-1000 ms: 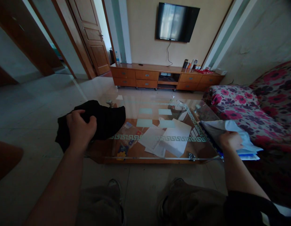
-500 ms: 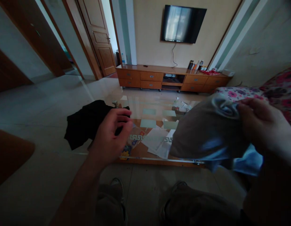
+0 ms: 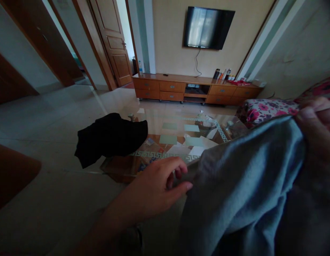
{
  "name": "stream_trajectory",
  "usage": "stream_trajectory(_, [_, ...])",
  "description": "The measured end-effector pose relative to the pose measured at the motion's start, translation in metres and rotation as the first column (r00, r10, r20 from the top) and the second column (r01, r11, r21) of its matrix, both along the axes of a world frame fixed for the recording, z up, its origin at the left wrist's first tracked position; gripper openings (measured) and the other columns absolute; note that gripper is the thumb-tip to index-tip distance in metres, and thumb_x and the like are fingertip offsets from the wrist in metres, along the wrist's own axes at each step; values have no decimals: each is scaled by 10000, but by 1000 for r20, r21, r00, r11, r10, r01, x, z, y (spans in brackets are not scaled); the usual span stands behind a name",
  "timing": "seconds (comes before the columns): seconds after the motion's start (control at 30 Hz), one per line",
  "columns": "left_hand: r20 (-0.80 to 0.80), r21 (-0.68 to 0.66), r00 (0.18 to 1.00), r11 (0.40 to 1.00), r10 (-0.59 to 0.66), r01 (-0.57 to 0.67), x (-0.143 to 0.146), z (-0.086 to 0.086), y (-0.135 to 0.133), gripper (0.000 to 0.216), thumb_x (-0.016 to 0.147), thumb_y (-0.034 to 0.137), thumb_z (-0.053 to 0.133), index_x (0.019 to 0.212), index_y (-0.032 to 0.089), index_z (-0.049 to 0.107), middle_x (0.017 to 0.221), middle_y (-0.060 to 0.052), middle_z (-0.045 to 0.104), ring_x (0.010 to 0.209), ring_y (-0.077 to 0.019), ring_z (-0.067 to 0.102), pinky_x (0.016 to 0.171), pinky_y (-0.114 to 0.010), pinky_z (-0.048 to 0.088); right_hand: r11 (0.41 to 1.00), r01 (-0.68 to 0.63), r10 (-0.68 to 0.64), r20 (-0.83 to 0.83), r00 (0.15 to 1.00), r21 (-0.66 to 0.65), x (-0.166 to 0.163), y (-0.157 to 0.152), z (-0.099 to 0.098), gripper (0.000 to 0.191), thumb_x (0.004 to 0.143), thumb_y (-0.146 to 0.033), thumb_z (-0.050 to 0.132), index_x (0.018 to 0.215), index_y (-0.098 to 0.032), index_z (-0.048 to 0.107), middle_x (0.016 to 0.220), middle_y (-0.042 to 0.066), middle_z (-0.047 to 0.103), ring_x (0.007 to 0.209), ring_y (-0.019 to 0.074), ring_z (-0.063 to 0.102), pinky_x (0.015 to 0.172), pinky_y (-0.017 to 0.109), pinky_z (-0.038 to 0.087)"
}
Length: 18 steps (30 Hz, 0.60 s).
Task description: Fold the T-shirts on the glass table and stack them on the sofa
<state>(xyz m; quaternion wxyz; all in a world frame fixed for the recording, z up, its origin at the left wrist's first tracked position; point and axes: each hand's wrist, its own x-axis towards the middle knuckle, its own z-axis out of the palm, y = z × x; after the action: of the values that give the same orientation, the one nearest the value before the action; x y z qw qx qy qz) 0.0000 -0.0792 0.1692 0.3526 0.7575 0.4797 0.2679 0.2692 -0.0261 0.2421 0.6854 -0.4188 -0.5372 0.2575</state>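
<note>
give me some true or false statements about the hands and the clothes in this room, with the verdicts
1. The right hand grips the grey cloth at its upper edge. True.
2. The left hand holds the black garment. False: its fingers are at the grey cloth's edge, and the black garment lies apart from both hands.
3. The black garment droops over an edge of the glass table. True.
4. The television stands on the wooden cabinet. False: it is fixed to the wall above it.
</note>
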Motion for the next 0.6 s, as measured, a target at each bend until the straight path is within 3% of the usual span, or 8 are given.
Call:
stream_trajectory(0.07, [33,7,999,999,33,-34,7,1,-1,236,931,468,659,1047,263,661,864,0,680,686,-149,600,598,-283,454,971,-187,183,-41,982,-150,-13,-11,-1,122,922,-318,725,980,-287,622,730,-14,499,496,111,445,431,254,335])
stream_trajectory(0.13, [27,37,1000,999,0,-1,16,0,-4,344,889,531,706,1097,262,656,927,-21,702,751,-177,636,646,-301,494,882,-388,369,-123,921,-267,-31,-21,-8,152,937,-365,704,1027,-313,594,687,-29,524,460,127,467,404,251,365])
stream_trajectory(0.23, [-54,92,997,994,-57,61,30,-9,-6,363,892,523,701,1121,245,652,1041,-71,720,925,-251,681,807,-383,546,781,-548,516,-183,837,-299,-55,-28,-22,166,975,-437,647,1054,-332,545,693,-43,568,478,135,506,429,247,433])
stream_trajectory(0.3, [-94,104,994,992,-64,73,35,-19,-4,216,982,414,581,1070,234,660,1069,-87,723,998,-271,688,900,-432,541,760,-572,553,-155,819,-308,-63,-28,-29,196,985,-487,619,1073,-337,530,704,-42,579,505,144,525,443,248,449])
stream_trajectory(0.37, [-63,72,996,995,-59,63,34,-29,5,204,1023,315,475,1022,236,663,1071,-80,727,1024,-261,690,950,-448,532,777,-538,543,-85,836,-327,-65,-25,-33,232,982,-522,608,1100,-336,536,717,-31,586,534,157,550,455,257,456])
stream_trajectory(0.47, [202,-43,978,998,54,-46,19,-34,31,193,1018,303,467,1053,256,650,1004,-45,735,996,-236,699,919,-426,560,810,-486,512,-7,859,-328,-60,-16,-36,265,973,-510,630,1154,-328,565,760,-13,606,605,170,594,508,274,489])
stream_trajectory(0.53, [488,-104,841,972,235,-211,2,-28,53,191,1016,331,463,1086,262,628,912,-22,723,920,-215,708,831,-389,586,818,-492,512,-10,859,-298,-55,-7,-37,258,978,-476,634,1174,-316,579,797,-7,621,691,175,627,605,292,538])
stream_trajectory(0.6, [745,-61,598,923,295,-380,-22,-13,74,203,1012,383,489,1120,260,609,959,-22,714,961,-207,697,854,-371,578,834,-494,503,-27,864,-246,-48,1,-38,237,993,-453,615,1169,-298,589,811,-5,624,772,179,647,724,323,567])
